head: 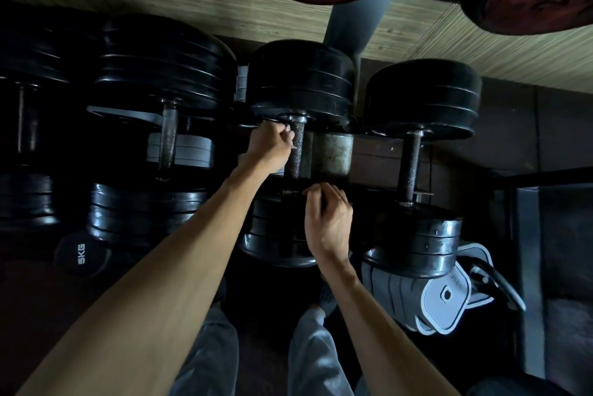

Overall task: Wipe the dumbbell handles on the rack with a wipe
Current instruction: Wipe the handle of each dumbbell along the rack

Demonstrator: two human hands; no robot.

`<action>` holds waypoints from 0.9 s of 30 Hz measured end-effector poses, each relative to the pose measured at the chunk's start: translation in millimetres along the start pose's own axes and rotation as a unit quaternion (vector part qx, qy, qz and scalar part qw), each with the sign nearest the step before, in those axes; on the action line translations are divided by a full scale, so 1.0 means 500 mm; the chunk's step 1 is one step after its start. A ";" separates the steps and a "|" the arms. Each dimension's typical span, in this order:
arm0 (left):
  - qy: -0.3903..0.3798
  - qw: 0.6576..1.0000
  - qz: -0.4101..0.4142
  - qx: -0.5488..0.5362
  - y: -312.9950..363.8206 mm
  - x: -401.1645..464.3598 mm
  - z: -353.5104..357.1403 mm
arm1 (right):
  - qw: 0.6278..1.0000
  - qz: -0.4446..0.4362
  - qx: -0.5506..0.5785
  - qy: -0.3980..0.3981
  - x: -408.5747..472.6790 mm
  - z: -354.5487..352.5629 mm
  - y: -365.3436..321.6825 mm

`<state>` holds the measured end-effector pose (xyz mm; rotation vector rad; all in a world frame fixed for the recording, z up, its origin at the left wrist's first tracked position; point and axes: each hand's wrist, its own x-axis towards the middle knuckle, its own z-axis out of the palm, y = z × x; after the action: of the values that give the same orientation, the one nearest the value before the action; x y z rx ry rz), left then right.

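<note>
Middle dumbbell handle (294, 152) on the rack (378, 155), between its plates. Left hand (269, 145) beside its far end, fingers curled on something pale, likely the wipe. Right hand (327, 219) grips the near collar. Wiping underway; next, draw the wipe along the knurling.

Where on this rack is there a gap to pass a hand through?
Free: the gap between the middle dumbbell handle and the right dumbbell handle; also between the middle and left handle. Crowded: the middle handle itself, left hand at its top, right hand at its bottom.
</note>
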<state>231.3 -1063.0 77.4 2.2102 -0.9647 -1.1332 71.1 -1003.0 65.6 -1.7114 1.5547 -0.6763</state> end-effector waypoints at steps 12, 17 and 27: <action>0.026 0.995 0.046 0.081 -0.017 -0.046 0.002 | 1.000 0.007 -0.008 -0.002 -0.003 0.002 -0.005; 0.070 0.993 0.060 0.072 0.002 -0.048 0.015 | 1.000 0.003 -0.003 0.004 -0.002 0.001 -0.002; 0.113 0.991 0.062 0.039 -0.005 -0.052 0.032 | 1.000 -0.002 -0.008 0.010 -0.002 0.005 0.002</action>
<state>208.2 -1042.8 79.9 2.2461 -1.0462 -0.7826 72.4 -1001.8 63.2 -1.7257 1.5747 -0.6877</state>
